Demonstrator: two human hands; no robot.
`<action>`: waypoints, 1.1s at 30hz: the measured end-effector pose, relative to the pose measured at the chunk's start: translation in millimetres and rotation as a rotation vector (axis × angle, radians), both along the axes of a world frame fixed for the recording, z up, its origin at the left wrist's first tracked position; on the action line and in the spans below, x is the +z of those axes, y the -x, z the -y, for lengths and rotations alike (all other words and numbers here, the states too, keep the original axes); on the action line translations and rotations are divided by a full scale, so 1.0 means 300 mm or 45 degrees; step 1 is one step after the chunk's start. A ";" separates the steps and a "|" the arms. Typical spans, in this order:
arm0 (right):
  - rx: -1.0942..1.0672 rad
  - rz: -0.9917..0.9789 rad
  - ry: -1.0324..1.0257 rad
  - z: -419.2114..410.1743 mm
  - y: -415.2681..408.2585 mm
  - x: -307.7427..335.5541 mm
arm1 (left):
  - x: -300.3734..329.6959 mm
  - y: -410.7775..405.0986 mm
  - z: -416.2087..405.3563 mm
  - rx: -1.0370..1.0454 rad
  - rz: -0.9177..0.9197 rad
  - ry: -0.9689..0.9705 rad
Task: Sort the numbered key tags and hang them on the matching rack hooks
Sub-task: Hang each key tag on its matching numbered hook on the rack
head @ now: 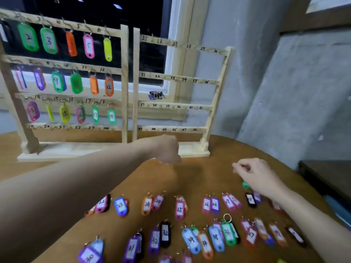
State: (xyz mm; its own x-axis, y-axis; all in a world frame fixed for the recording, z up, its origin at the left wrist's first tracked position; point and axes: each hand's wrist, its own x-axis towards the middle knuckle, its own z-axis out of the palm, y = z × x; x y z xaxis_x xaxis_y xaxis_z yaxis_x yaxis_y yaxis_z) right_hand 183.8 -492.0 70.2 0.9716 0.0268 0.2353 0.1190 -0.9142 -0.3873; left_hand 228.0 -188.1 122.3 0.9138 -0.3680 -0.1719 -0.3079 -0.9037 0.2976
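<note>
Two wooden racks stand at the back of the table. The left rack point(124, 82) carries coloured tags on its top three rows, and its bottom row, 19 to 24, is bare. No tags hang on the right rack point(216, 95), numbered 25 to 48. Several numbered key tags point(179, 207) lie in rows on the near table. My left hand point(168, 149) reaches to the right rack's base with its fingers curled under and hidden. My right hand point(252, 172) hovers to the right, thumb and fingers pinched together. The end of a green key tag point(246, 184) shows just beneath it.
The brown round table point(199, 179) curves away at the right, close to a grey wall point(284, 92). A dark cabinet top point(326, 173) sits beyond that edge. A small bunch of keys point(155, 94) lies on the window sill behind the right rack.
</note>
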 end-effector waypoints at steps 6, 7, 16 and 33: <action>-0.213 -0.143 -0.043 0.208 0.000 -0.050 | -0.069 -0.038 0.231 -0.101 -0.018 0.011; -0.236 -0.169 -0.056 0.226 -0.004 -0.061 | -0.091 -0.049 0.263 -0.131 -0.017 0.034; -0.383 -0.357 -0.246 0.257 -0.086 -0.118 | -0.239 -0.128 0.568 -0.158 -0.157 0.371; -0.423 -0.534 -0.289 0.219 -0.198 -0.088 | -0.262 -0.170 0.651 -0.086 -0.189 0.456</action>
State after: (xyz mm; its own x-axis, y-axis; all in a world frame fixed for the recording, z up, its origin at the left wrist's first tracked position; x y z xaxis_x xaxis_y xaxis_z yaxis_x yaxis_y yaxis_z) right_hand 243.1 -557.8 43.7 0.9307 -0.3017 -0.2070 -0.3659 -0.7648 -0.5302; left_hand 279.1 -383.3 43.6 0.8602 -0.4874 -0.1500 -0.2932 -0.7135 0.6364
